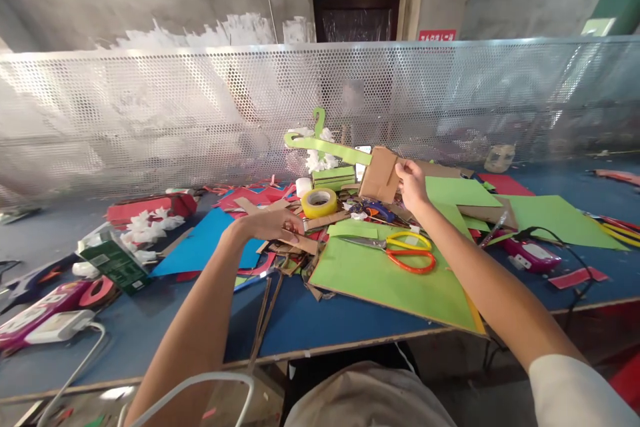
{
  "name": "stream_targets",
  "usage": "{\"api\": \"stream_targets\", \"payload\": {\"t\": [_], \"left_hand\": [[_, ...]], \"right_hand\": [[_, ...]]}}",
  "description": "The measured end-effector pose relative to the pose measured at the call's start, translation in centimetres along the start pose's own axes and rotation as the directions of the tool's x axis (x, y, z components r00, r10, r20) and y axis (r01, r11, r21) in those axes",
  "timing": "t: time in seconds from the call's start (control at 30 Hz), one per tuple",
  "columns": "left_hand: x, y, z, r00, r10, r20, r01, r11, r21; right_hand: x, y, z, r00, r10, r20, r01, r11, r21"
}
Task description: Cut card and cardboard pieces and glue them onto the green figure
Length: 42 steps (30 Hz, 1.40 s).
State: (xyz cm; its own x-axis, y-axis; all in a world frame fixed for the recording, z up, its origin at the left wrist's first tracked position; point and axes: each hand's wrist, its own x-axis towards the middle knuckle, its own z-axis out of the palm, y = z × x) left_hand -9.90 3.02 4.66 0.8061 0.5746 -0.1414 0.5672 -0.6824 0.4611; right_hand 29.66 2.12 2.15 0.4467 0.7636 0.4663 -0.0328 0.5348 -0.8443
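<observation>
My right hand (413, 185) pinches the right edge of a brown cardboard piece (379, 177), held up above the pile. A green strip (330, 148) with curled, hooked ends runs left from that cardboard. My left hand (280, 223) is low over the scraps, its fingers bent at a small brown cardboard strip (304, 241). Just beyond it is a roll of yellow tape (319, 203). Scissors with yellow and red handles (410, 255) lie on a green sheet (385, 287) in front of my right hand.
Blue paper (203, 247), a green box (114, 259) and a pink power strip (43, 313) lie left. Another pink device (533, 255) with a black cable sits right. A perforated metal screen (200, 107) stands along the table's far edge, near a jar (500, 158).
</observation>
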Motion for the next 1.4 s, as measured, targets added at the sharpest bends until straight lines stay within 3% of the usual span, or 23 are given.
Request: {"api": "stream_targets", "payload": {"t": [0.17,0.3,0.47,0.6,0.8,1.03,1.2,1.4], "left_hand": [[0.0,0.6,0.2,0.968,0.133,-0.214,-0.183,0.955,-0.232],[0.5,1.1,0.5,0.921,0.164,-0.352,-0.275,0.917,-0.291],[2.2,2.2,1.3,0.831,0.083,-0.55,-0.347,0.851,-0.395],[3.8,3.6,2.5,0.772,-0.018,-0.635,-0.395,0.769,-0.502],[5.2,5.5,4.0,0.758,-0.074,-0.648,-0.453,0.655,-0.605],[5.5,7.2,4.6,0.744,-0.054,-0.666,-0.46,0.681,-0.57],[5.2,7.8,4.5,0.595,-0.031,-0.803,-0.415,0.844,-0.341],[5.3,8.7,5.4,0.631,-0.005,-0.776,-0.174,0.974,-0.148]], "right_hand": [[-0.5,0.2,0.3,0.994,0.091,0.058,-0.092,0.996,0.015],[-0.9,0.3,0.5,0.991,0.112,0.07,-0.113,0.994,0.003],[-1.7,0.3,1.0,0.986,0.109,0.129,-0.108,0.994,-0.017],[-2.8,0.2,2.1,0.98,0.087,0.178,-0.083,0.996,-0.027],[-4.7,0.1,3.9,0.958,0.107,0.264,-0.105,0.994,-0.022],[-5.6,0.1,4.4,0.947,0.078,0.311,-0.066,0.997,-0.048],[-5.5,0.4,4.3,0.958,0.033,0.286,-0.022,0.999,-0.041],[-5.7,0.9,4.6,0.942,-0.108,0.318,0.126,0.991,-0.037]]}}
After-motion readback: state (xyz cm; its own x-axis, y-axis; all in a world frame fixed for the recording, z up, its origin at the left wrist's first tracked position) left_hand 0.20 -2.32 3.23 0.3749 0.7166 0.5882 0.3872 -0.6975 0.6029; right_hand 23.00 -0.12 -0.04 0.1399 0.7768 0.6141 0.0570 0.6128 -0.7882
